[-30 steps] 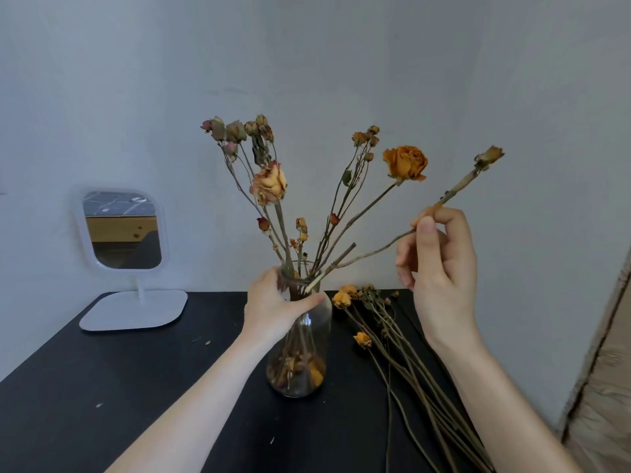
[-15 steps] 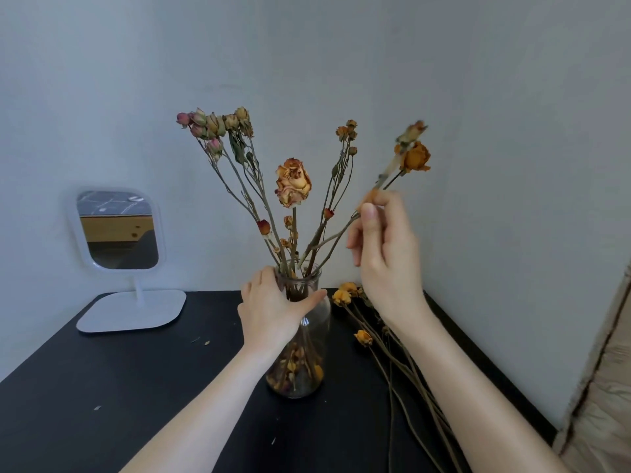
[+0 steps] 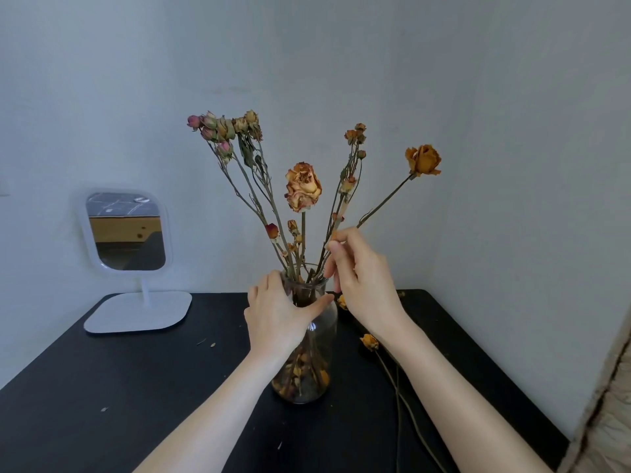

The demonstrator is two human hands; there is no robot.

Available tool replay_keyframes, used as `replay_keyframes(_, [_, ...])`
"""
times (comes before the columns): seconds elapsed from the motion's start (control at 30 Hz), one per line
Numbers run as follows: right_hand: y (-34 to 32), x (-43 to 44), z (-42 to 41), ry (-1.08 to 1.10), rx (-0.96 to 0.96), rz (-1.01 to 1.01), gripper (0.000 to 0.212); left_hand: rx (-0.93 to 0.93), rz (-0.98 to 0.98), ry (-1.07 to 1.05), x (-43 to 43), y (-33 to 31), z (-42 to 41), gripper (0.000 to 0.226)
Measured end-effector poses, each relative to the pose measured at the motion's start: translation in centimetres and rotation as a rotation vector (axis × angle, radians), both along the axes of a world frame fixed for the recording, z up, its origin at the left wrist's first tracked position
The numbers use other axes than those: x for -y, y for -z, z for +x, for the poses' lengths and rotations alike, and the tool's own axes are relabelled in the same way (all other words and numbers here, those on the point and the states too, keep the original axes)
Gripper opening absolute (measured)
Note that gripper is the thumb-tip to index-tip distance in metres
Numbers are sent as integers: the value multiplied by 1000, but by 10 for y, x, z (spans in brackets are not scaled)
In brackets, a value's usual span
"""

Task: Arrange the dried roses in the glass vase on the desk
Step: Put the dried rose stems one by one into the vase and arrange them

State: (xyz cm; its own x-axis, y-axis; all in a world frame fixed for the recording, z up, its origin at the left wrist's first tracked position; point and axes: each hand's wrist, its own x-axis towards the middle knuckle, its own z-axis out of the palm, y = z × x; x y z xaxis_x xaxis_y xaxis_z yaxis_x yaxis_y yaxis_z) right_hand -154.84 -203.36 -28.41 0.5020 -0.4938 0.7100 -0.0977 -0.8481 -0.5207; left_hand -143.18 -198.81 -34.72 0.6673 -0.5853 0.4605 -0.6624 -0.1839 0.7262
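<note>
A clear glass vase (image 3: 317, 339) stands on the black desk (image 3: 136, 387) and holds several dried roses: pink buds (image 3: 218, 129) at the left, a pale orange bloom (image 3: 303, 186) in the middle, an orange rose (image 3: 423, 160) leaning right. My left hand (image 3: 276, 319) grips the vase's neck. My right hand (image 3: 362, 281) is just above the vase mouth and pinches a thin stem (image 3: 343, 213) that reaches down into the vase. More dried roses (image 3: 369, 342) lie on the desk to the right, partly hidden by my right forearm.
A white stand mirror (image 3: 126, 233) sits at the desk's back left corner. Small petal crumbs (image 3: 212, 345) dot the desk. A grey wall runs close behind and along the right. A beige cloth (image 3: 611, 421) hangs at the right edge.
My right hand has come down and left toward the vase mouth, bringing its stem upright into the vase. My left hand stayed on the vase neck.
</note>
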Motion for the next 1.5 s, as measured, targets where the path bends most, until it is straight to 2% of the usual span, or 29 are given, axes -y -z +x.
replay_keyframes(0.2, [1, 0, 5, 128, -40, -34, 20, -5, 10, 3, -2, -1, -1, 68])
replay_keyframes(0.37, [1, -3, 12, 197, -73, -45, 21, 3, 25, 3, -2, -1, -1, 69])
replay_keyframes(0.5, [8, -4, 12, 202, -210, -27, 22, 11, 7, 9, -1, 0, 1, 61])
replay_keyframes(0.57, [12, -4, 11, 193, -196, 11, 25, 12, 6, 8, -1, 1, 0, 60])
replay_keyframes(0.73, [9, -6, 4, 191, -132, 10, 33, 7, 9, 0, -2, -1, 0, 76])
replay_keyframes(0.8, [9, -5, -5, 218, -105, 4, 33, 7, 7, -1, -1, 0, 0, 72])
replay_keyframes(0.9, [16, 2, -29, 242, -98, 49, 27, -11, -18, 32, -3, 2, 4, 69])
replay_keyframes(1.0, [30, 20, -60, 293, -114, 149, 4, -63, -32, 126, -7, 2, 13, 72])
replay_keyframes(1.03, [37, 27, -71, 324, -125, 181, 7, -91, -42, 168, -9, 2, 16, 69])
replay_keyframes(1.13, [61, 48, -102, 414, -235, 322, 12, -197, -77, 276, -17, 4, 23, 55])
replay_keyframes(1.2, [77, 60, -118, 476, -374, 419, 9, -257, -106, 292, -22, 8, 24, 61])
replay_keyframes(1.3, [98, 71, -134, 515, -553, 550, 10, -278, -232, 140, -31, 17, 15, 74])
replay_keyframes(1.4, [112, 74, -140, 509, -652, 640, 12, -170, -401, 18, -48, 34, -12, 54])
replay_keyframes(1.5, [119, 74, -137, 498, -752, 666, 14, -68, -404, 170, -58, 56, -49, 31])
